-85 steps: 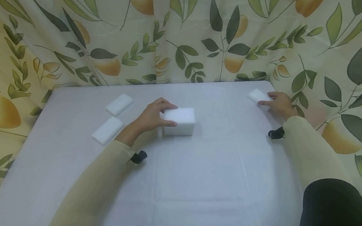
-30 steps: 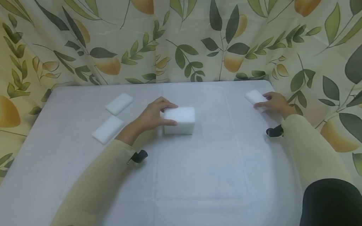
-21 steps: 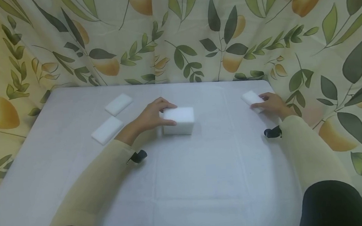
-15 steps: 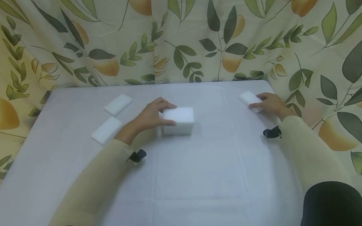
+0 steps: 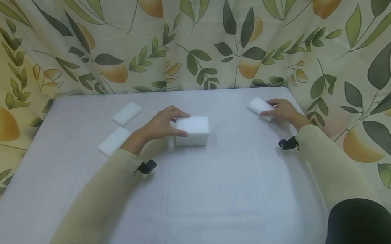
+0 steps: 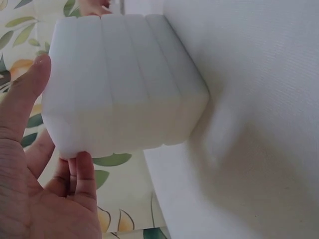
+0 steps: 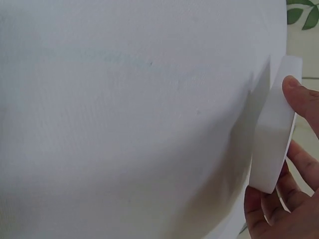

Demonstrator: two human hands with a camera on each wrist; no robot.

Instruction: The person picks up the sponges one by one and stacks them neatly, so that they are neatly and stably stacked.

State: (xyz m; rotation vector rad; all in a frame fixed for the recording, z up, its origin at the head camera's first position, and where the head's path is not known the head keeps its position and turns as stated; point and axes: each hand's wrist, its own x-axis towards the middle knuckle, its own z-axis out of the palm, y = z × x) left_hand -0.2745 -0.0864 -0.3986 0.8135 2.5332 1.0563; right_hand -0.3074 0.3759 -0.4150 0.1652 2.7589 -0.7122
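Note:
Several white sponge blocks form a neat stack (image 5: 196,131) near the middle of the table, its layers plain in the left wrist view. My left hand (image 5: 162,124) grips this stack from the left, thumb on the near side and fingers on the far side (image 6: 45,184). At the far right, my right hand (image 5: 284,111) holds a single white sponge (image 5: 260,107) between thumb and fingers. In the right wrist view that sponge (image 7: 276,129) is tilted and casts a shadow on the tablecloth.
Two more white sponges, one farther back (image 5: 127,114) and one nearer (image 5: 113,140), lie flat left of the stack, the nearer partly behind my left forearm. A white cloth covers the table (image 5: 215,197). A leaf-and-fruit patterned curtain (image 5: 195,34) hangs along its back and sides.
My right hand has moved left along the table's far right with its sponge, away from the right edge. My left hand stays on the stack, which has kept its place.

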